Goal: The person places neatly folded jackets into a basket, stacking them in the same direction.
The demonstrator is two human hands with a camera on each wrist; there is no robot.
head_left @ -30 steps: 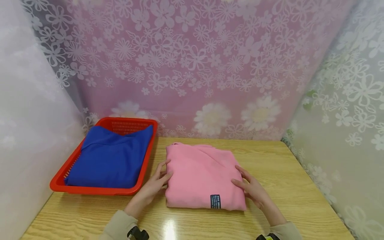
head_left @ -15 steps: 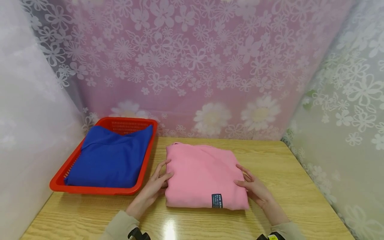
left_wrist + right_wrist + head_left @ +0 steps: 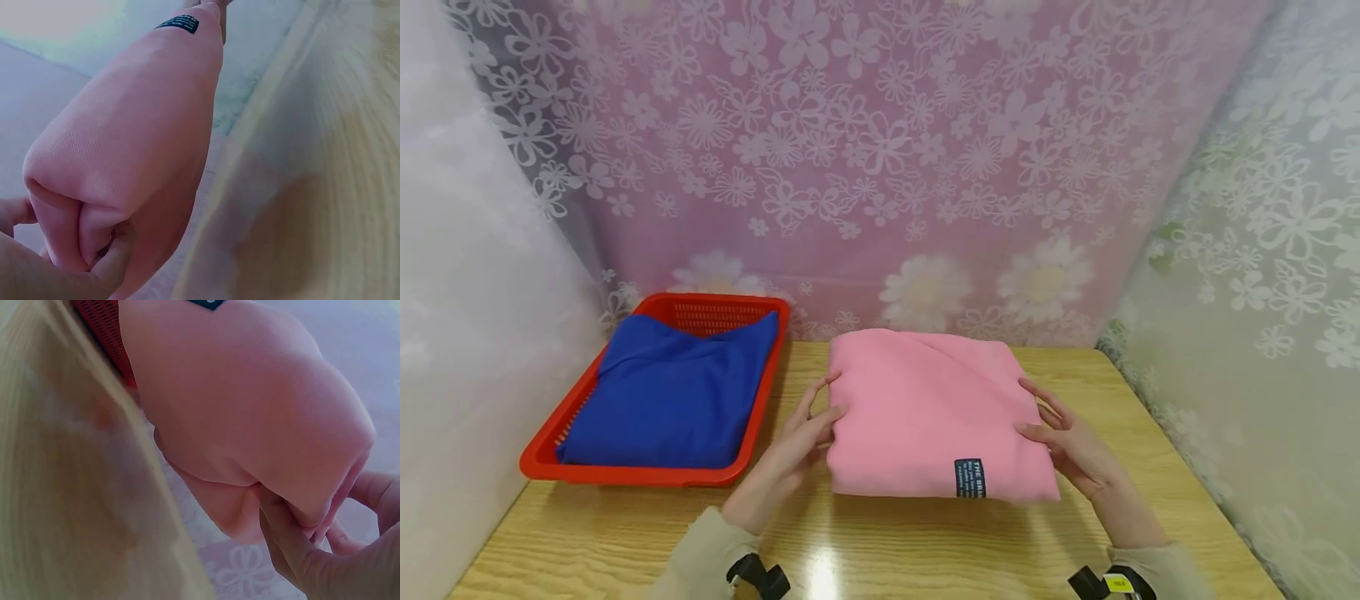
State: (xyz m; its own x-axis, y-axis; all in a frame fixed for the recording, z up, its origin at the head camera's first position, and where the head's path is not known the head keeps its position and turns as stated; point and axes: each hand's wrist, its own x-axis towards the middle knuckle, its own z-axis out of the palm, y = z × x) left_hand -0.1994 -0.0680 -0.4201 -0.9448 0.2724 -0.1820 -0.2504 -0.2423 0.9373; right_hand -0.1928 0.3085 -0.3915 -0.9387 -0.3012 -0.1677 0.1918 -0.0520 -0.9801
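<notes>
A folded pink garment (image 3: 932, 408) with a dark label near its front edge is held just above the table. My left hand (image 3: 801, 442) grips its left side, and in the left wrist view fingers (image 3: 115, 256) reach into the folds there. On the opposite side my right hand (image 3: 1075, 442) pinches the right edge, thumb on top. The right wrist view shows fingers (image 3: 281, 534) tucked under the fold of the cloth. The garment's underside is mostly hidden in the head view.
At the left of the wooden table (image 3: 910, 558) stands a red plastic basket (image 3: 632, 475). Folded blue cloth (image 3: 670, 400) lies inside it. A pink floral curtain (image 3: 850, 167) closes off the back, with pale patterned sheets at both sides.
Both hands have raised the pink garment off the table and shifted it slightly to the right. The basket and the blue cloth stay put.
</notes>
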